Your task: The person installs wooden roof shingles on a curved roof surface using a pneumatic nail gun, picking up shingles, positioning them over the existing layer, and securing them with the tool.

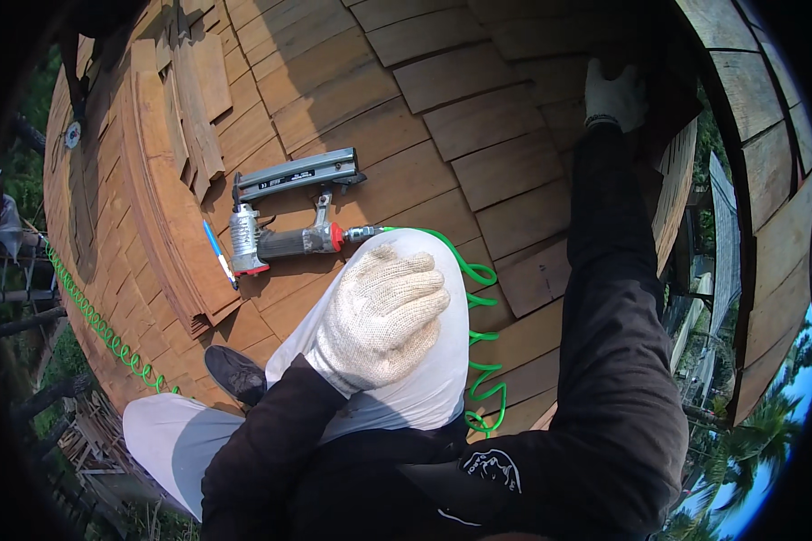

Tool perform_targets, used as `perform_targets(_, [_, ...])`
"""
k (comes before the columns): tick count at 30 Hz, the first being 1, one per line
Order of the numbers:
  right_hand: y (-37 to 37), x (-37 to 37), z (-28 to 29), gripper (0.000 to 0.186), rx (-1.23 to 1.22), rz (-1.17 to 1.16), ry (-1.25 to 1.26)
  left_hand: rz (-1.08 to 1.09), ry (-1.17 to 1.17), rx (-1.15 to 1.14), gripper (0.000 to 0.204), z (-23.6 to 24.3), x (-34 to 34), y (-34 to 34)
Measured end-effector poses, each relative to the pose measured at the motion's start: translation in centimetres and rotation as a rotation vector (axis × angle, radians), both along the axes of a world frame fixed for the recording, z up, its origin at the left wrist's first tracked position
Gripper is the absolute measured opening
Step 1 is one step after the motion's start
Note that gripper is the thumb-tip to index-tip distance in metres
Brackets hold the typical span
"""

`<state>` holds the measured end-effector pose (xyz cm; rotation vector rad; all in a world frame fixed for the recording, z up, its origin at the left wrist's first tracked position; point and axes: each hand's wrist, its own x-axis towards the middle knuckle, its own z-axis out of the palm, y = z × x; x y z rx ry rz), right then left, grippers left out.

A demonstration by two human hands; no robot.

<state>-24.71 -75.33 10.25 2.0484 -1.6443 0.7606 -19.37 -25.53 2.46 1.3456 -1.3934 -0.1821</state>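
My left hand (383, 316), in a white knitted glove, rests on my raised knee in pale trousers (428, 388). Its fingers lie over the knee and hold nothing. My right arm stretches far forward to the upper right. There my gloved right hand (615, 95) is in deep shadow beside the wooden shingles (550, 176); its fingertips are lost in the dark. In front of my knee a silver and grey pneumatic nail gun (284, 239) lies on its side on the shingles, joined to a green coiled air hose (484, 338). A blue and white pen (218, 252) lies beside it.
Long stacks of thin wooden shingles (158, 189) lie at the left. More green coiled hose (99, 325) runs along the roof's left edge. Part of another person (77, 77) shows at the far left. A shingled slope (771, 171) rises at the right, with trees below.
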Motion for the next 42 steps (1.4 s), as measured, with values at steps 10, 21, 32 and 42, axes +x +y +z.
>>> perform_targets(10, [1.0,0.4,0.3,0.064,-0.005,0.000,0.070,0.006,-0.022,-0.023,0.036,0.8,0.2,0.0])
perform_targets(21, [0.6,0.0,0.5,0.063,0.048,-0.009,0.116,-0.004,-0.020,-0.021,0.036,0.7,0.2,-0.1])
perform_targets(32, [0.2,-0.2,0.6,0.064,0.044,-0.041,0.161,0.008,0.013,0.017,0.037,-0.3,-0.2,0.1])
perform_targets(42, [-0.4,-0.4,0.3,0.071,0.086,-0.026,0.136,-0.001,0.047,0.036,0.037,-0.3,-0.1,0.2])
